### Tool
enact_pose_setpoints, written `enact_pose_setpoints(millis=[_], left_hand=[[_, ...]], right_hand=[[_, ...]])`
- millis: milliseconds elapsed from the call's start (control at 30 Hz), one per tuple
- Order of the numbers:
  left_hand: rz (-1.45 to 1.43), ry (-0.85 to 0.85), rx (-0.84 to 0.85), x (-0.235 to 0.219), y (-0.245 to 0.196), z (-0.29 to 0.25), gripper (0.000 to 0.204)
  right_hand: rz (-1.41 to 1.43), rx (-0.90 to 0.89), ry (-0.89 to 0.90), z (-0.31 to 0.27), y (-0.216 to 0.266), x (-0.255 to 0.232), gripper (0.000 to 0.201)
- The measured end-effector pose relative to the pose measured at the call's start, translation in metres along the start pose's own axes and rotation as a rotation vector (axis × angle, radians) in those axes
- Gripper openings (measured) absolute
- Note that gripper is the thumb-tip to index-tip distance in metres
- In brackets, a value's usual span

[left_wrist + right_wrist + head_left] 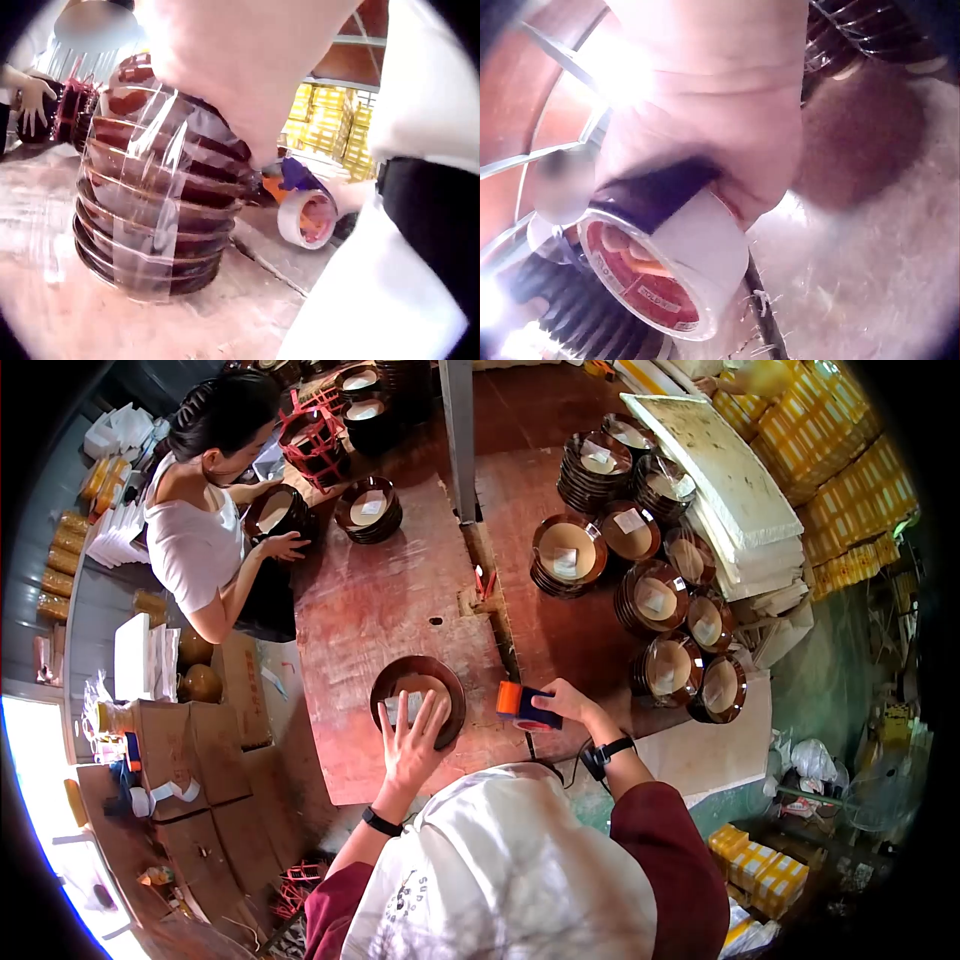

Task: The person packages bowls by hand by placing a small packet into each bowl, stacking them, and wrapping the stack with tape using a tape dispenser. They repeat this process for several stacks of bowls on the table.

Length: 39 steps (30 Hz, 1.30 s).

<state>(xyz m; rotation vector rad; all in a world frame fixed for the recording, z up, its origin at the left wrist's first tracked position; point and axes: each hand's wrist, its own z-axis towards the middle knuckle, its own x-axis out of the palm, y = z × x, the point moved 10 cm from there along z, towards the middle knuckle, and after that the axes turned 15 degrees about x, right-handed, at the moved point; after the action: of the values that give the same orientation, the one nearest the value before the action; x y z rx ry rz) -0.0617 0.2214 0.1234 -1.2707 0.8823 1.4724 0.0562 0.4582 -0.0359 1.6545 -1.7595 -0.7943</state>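
Brown bowl stack [417,695] under my left hand [412,740], fingers spread flat on top.
My right hand [565,702] grips the tape roll [525,707] just beside it.

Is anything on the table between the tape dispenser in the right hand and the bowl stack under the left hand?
Nothing visible: only bare table separates the tape dispenser in the right hand from the bowl stack under the left hand.
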Motion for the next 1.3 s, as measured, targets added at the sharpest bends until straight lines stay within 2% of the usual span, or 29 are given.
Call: enact_pose_setpoints(millis=[100,133,200,233,267,300,400,600,633,700,767,867,900,933,1000,1067,1100,1133,1200,1233,1300], left_hand=[[-0.069,0.031,-0.030,-0.008,0.023,0.030,0.072],[-0.079,-0.038,-0.010,-0.017,0.032,0.047,0.070],[-0.173,0.064,-0.026,-0.008,0.059,0.078,0.070],[-0.220,0.091,-0.046,-0.001,0.075,0.091,0.070],[-0.267,0.121,-0.064,0.009,0.092,0.103,0.069],[-0.330,0.065,-0.054,0.015,0.109,0.117,0.063],[-0.266,0.300,-0.173,0.029,0.142,0.152,0.061],[-0.308,0.412,-0.291,0.065,0.185,0.170,0.060],[-0.332,0.432,-0.339,0.066,0.189,0.170,0.059],[-0.382,0.456,-0.388,0.079,0.205,0.168,0.058],[-0.385,0.458,-0.477,0.096,0.233,0.157,0.060],[-0.495,0.421,-0.750,0.133,0.297,0.107,0.062],[-0.663,0.310,-0.698,0.123,0.289,0.109,0.062],[-0.668,0.269,-0.694,0.132,0.297,0.101,0.057],[-0.588,0.325,-0.755,0.126,0.295,0.094,0.057],[-0.589,0.306,-0.806,0.128,0.298,0.087,0.060],[-0.586,0.303,-0.824,0.128,0.299,0.085,0.061],[-0.550,0.311,-0.842,0.127,0.303,0.085,0.063],[-0.489,0.327,-0.883,0.128,0.304,0.081,0.066],[-0.379,0.386,-0.933,0.132,0.315,0.070,0.071],[-0.456,0.307,-1.031,0.145,0.323,0.041,0.073]], right_hand=[[0.112,-0.026,-0.018,0.029,-0.023,-0.009,0.064],[0.173,-0.017,-0.010,0.035,-0.023,-0.010,0.063],[0.293,-0.001,0.006,0.052,-0.015,-0.007,0.060],[0.524,0.076,0.050,0.057,-0.009,0.002,0.055],[0.578,0.096,0.035,0.065,-0.001,0.004,0.054],[0.633,0.115,0.019,0.074,0.006,0.002,0.053],[0.714,0.163,-0.040,0.095,0.015,-0.006,0.051],[0.939,0.185,-0.045,0.124,0.021,0.013,0.053],[0.952,0.185,-0.042,0.119,0.031,0.016,0.052],[0.877,0.219,-0.019,0.144,0.015,0.017,0.052],[0.780,0.247,0.000,0.128,0.026,0.018,0.052],[0.825,0.352,-0.002,0.122,-0.026,0.029,0.051],[0.800,0.367,0.057,0.128,-0.057,0.042,0.051],[0.957,0.356,0.070,0.118,-0.063,0.052,0.050],[1.047,0.460,0.159,0.115,-0.104,0.074,0.045],[0.939,0.471,0.052,0.083,-0.079,0.076,0.049],[0.932,0.524,0.095,0.085,-0.106,0.086,0.050],[0.938,0.536,0.091,0.054,-0.084,0.082,0.049],[1.007,0.544,0.031,0.050,-0.113,0.084,0.046],[1.038,0.541,0.043,0.040,-0.109,0.084,0.045],[1.101,0.525,0.067,0.021,-0.099,0.083,0.044]])
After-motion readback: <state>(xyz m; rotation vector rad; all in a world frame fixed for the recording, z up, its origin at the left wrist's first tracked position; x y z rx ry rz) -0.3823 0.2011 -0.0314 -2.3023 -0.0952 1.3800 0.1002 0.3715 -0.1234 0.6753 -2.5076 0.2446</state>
